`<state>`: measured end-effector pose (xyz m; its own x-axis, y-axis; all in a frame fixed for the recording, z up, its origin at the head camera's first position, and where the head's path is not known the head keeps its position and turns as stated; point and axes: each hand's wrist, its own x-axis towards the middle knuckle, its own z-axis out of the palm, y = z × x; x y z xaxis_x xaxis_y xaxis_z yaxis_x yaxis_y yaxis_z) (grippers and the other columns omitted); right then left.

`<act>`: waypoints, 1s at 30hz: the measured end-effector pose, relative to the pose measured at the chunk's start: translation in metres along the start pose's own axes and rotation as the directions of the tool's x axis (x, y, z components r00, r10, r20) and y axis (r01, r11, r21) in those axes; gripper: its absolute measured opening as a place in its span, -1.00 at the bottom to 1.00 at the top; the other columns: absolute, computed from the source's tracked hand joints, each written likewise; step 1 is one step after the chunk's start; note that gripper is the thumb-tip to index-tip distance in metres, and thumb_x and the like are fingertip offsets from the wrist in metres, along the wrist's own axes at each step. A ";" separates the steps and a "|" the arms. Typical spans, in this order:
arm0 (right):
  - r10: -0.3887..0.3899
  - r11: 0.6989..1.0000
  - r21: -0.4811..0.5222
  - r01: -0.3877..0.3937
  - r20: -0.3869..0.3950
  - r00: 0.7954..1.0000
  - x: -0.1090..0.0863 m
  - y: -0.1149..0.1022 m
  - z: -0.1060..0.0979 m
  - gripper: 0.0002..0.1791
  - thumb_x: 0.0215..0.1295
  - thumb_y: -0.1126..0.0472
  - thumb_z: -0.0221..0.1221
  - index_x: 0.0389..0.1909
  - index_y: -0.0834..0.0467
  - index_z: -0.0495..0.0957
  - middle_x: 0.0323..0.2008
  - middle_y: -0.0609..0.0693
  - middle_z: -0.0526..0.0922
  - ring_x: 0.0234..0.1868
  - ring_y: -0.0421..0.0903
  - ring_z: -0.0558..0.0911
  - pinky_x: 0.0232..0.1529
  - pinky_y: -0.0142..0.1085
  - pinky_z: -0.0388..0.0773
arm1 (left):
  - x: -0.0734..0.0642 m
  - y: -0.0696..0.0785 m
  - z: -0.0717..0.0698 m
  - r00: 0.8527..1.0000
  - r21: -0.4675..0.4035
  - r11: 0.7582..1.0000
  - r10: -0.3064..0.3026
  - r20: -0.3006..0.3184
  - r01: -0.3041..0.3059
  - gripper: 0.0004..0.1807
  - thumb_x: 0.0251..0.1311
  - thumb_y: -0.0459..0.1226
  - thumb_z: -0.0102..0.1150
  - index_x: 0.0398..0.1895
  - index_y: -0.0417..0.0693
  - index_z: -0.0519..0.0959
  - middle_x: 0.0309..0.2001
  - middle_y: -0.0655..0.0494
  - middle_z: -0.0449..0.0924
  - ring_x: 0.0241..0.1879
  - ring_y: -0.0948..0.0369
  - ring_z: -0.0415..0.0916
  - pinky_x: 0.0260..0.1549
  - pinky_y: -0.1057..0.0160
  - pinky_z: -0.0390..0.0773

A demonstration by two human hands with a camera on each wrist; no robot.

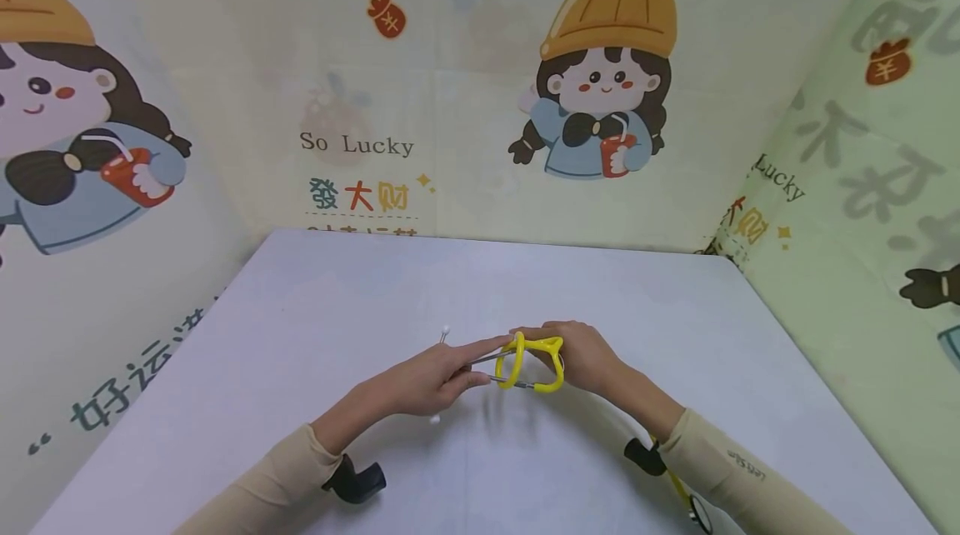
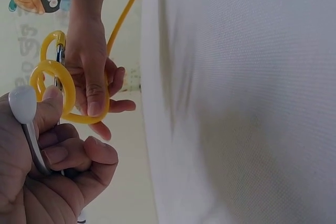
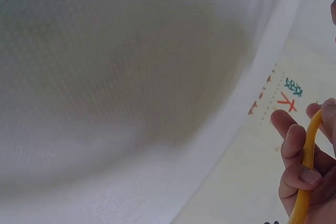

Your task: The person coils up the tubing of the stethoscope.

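Observation:
A stethoscope with yellow tubing (image 1: 549, 387) is held above the table between both hands. My left hand (image 1: 420, 381) grips its metal ear tubes (image 2: 35, 148), fingers curled in the left wrist view. One white ear tip (image 2: 22, 104) sticks out beside the left thumb; another ear tip (image 1: 446, 330) shows behind the hand. Around the metal tubes passes a loop of yellow tubing (image 2: 68, 90). My right hand (image 1: 585, 356) holds the tubing, which runs between thumb and fingers in the right wrist view. Beneath the right forearm hangs or lies the chest piece (image 1: 701, 512), partly hidden by the sleeve.
A white table (image 1: 375, 293) spreads beneath both hands. Walls covered in a cartoon-print cloth (image 1: 480, 102) enclose its back and sides. Black wrist devices (image 1: 360, 485) are worn under both forearms.

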<state>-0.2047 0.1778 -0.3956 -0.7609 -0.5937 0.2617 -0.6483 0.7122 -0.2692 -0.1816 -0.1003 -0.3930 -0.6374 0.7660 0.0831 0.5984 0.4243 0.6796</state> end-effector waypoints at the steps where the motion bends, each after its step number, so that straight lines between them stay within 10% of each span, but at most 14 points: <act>1: 0.002 1.000 0.000 -0.002 -0.001 1.000 0.000 0.000 0.000 -0.54 0.25 0.29 0.40 0.18 0.01 0.70 -0.50 -0.17 0.62 -0.55 -0.29 0.38 -0.47 -0.43 0.40 | 0.000 0.000 0.000 1.000 -0.001 1.000 0.001 -0.002 -0.001 -0.32 0.56 -0.10 0.02 0.64 0.36 0.06 -0.63 0.31 0.13 -0.68 0.34 0.10 -0.52 0.39 0.28; 15: -0.023 0.998 0.049 0.025 -0.049 0.999 -0.003 0.000 0.005 -0.65 0.29 0.29 0.37 0.10 0.11 0.73 -0.48 -0.12 0.69 -0.53 -0.30 0.45 -0.42 -0.43 0.47 | -0.001 0.005 -0.001 1.000 -0.024 1.000 0.003 -0.013 -0.004 -0.33 0.56 -0.12 0.03 0.64 0.38 0.08 -0.64 0.31 0.11 -0.67 0.36 0.09 -0.54 0.39 0.26; 21: -0.094 0.995 0.015 0.096 -0.079 0.992 -0.004 -0.006 0.011 -0.80 0.32 0.31 0.34 -0.06 0.21 0.72 -0.43 -0.05 0.74 -0.52 -0.20 0.58 -0.44 -0.43 0.51 | 0.000 0.005 0.001 0.994 -0.003 0.999 0.049 -0.095 -0.050 -0.35 0.56 -0.13 0.03 0.63 0.25 0.12 -0.62 0.33 0.14 -0.66 0.40 0.10 -0.54 0.39 0.29; 30: -0.074 0.995 -0.072 0.067 -0.099 0.992 -0.011 -0.027 0.014 -0.50 0.29 0.32 0.36 0.27 0.22 0.58 -0.43 0.06 0.76 -0.64 -0.18 0.52 -0.57 -0.46 0.38 | 0.004 0.008 0.001 0.972 0.025 1.000 0.011 -0.234 -0.005 -0.24 0.49 -0.24 0.15 0.65 0.19 0.07 -0.60 0.28 0.26 -0.65 0.39 0.16 -0.59 0.38 0.31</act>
<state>-0.1792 0.1596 -0.4039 -0.7042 -0.6051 0.3715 -0.6945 0.6958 -0.1832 -0.1790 -0.0931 -0.3877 -0.7268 0.6362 0.2590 0.6137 0.4322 0.6607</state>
